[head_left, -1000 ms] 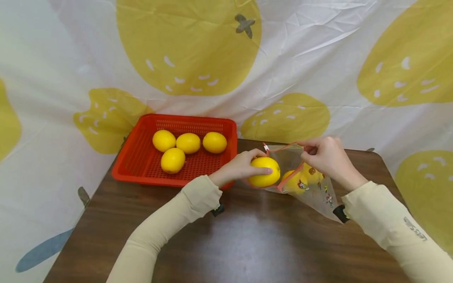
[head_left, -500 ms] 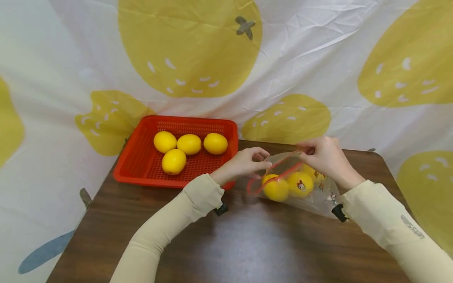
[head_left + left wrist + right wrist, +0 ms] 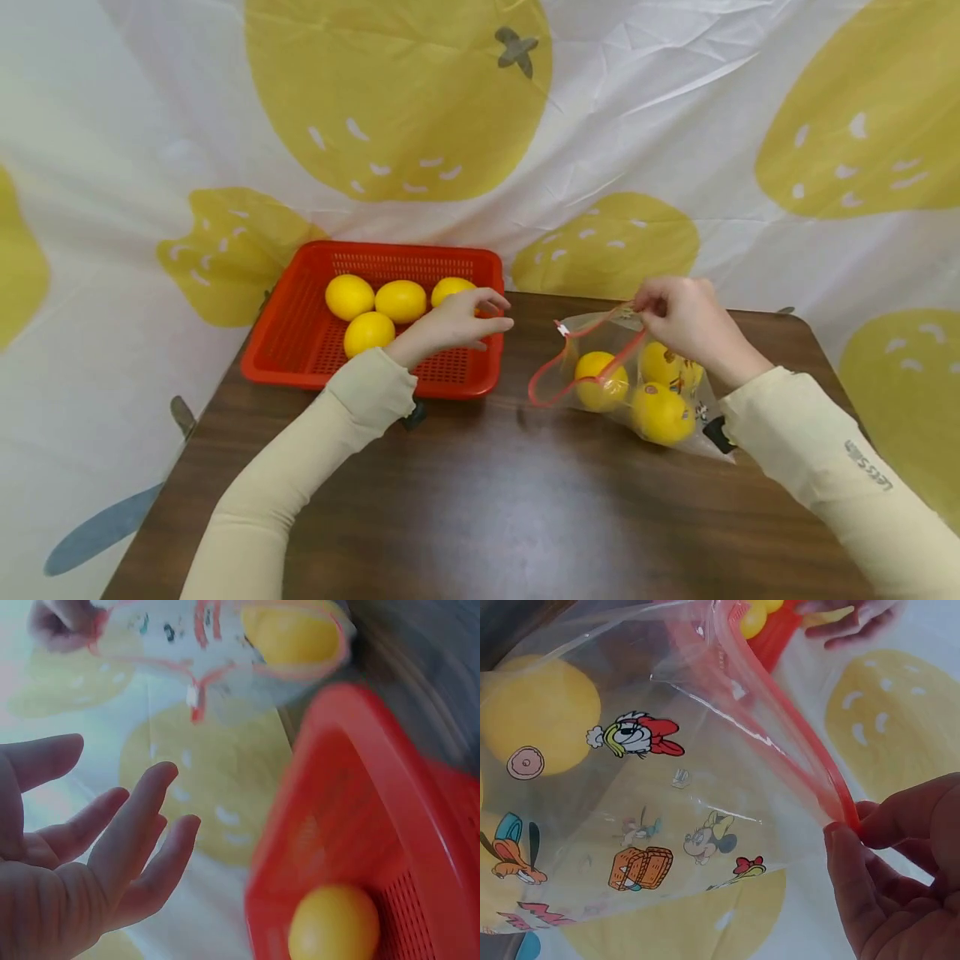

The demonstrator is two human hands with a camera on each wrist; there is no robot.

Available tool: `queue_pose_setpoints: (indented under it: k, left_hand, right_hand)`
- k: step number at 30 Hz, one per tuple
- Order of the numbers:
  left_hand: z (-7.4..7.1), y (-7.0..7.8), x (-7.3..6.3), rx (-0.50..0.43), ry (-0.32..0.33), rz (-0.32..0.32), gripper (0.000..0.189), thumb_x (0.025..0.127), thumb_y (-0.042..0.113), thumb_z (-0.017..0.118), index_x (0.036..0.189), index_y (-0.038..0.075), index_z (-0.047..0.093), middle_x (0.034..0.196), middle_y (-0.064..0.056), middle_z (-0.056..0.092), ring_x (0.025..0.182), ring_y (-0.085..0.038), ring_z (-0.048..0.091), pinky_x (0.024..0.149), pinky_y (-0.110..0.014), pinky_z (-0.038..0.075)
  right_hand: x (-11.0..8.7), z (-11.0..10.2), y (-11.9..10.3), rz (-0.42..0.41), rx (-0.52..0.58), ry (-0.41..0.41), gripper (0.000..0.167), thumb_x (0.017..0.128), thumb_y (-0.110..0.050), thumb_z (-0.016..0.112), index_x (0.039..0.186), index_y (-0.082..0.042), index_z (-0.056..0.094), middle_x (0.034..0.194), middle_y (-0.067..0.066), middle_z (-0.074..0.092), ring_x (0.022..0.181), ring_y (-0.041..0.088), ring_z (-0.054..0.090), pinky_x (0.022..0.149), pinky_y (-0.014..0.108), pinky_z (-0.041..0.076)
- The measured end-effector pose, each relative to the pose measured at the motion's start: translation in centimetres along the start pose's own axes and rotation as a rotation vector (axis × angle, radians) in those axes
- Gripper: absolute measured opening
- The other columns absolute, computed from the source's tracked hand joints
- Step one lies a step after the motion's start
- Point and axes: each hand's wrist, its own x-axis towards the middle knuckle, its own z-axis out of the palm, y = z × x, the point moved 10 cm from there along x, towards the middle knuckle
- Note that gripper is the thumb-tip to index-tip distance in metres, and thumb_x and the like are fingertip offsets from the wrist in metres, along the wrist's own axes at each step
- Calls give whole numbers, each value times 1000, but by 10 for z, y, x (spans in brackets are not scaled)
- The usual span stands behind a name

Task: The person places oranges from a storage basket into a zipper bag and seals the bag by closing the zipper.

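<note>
My left hand [image 3: 450, 323] hangs over the right side of a red plastic basket [image 3: 281, 367], fingers apart and holding nothing. It partly hides one lemon [image 3: 448, 288] in there; several more lemons, among them a front one [image 3: 367, 335], lie to its left. My right hand [image 3: 686, 321] pinches the red-edged rim of a clear zip bag [image 3: 630, 333] at its upper corner, seen closely in the right wrist view, where cartoon figures are printed on the bag [image 3: 705, 787]. Inside the bag rest several lemons, one [image 3: 600, 382] near the mouth. The bag's mouth gapes toward the basket.
The brown wooden table [image 3: 525, 508] carries both basket and bag. Behind it hangs a white cloth [image 3: 615, 125] printed with big yellow fruit, close to the basket's back edge. A dark strap [image 3: 718, 435] shows at the right cuff.
My left hand has let go of a lemon at the bag's mouth, and the lemon now lies inside. The hand has moved left over the basket. The right hand keeps its pinch on the rim.
</note>
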Motion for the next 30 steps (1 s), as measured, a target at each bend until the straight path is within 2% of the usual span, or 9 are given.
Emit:
queue_pose_setpoints:
  k: [5, 9, 13, 18, 23, 30]
  left_hand:
    - [-28, -15, -8, 63, 58, -26, 40, 87, 26, 60, 121, 6, 51, 123, -15, 49, 98, -29, 59, 73, -35, 53]
    - [-53, -27, -17, 198, 125, -18, 43, 88, 30, 58, 123, 7, 50, 123, -17, 51, 102, -28, 56, 81, -37, 50]
    - [-78, -41, -24, 301, 208, -13, 51, 87, 31, 59, 128, 4, 47, 128, -18, 48, 114, -32, 48, 90, -42, 43]
    - [-101, -63, -28, 340, 277, -51, 63, 83, 32, 63, 133, 1, 41, 135, -20, 41, 121, -35, 40, 98, -47, 34]
    - [-114, -89, -23, 372, 295, -117, 70, 82, 33, 64, 137, 0, 35, 138, -23, 35, 124, -36, 34, 100, -49, 31]
    - [-117, -116, -24, 424, 276, -235, 77, 79, 35, 66, 137, -3, 32, 135, -27, 36, 121, -39, 30, 99, -53, 28]
  right_hand:
    - [2, -2, 3, 13, -65, -25, 18, 79, -2, 56, 87, 3, 71, 73, 13, 61, 53, 17, 47, 49, 29, 40]
    - [2, -4, 6, 31, -61, -40, 20, 80, -4, 57, 93, 5, 70, 74, 13, 60, 54, 17, 49, 48, 29, 41]
    - [2, -5, 9, 42, -46, -48, 22, 80, -4, 58, 97, 6, 68, 77, 15, 61, 56, 17, 52, 48, 28, 42]
    - [0, -7, 13, 51, -43, -44, 24, 78, -3, 60, 99, 6, 67, 77, 15, 62, 59, 17, 55, 50, 28, 44]
    - [-2, -11, 15, 53, -53, -28, 25, 76, -3, 61, 98, 7, 67, 76, 15, 64, 61, 19, 57, 53, 29, 45]
    - [-6, -15, 18, 87, -52, -14, 27, 75, -3, 59, 99, 4, 68, 77, 12, 62, 60, 18, 53, 51, 28, 41]
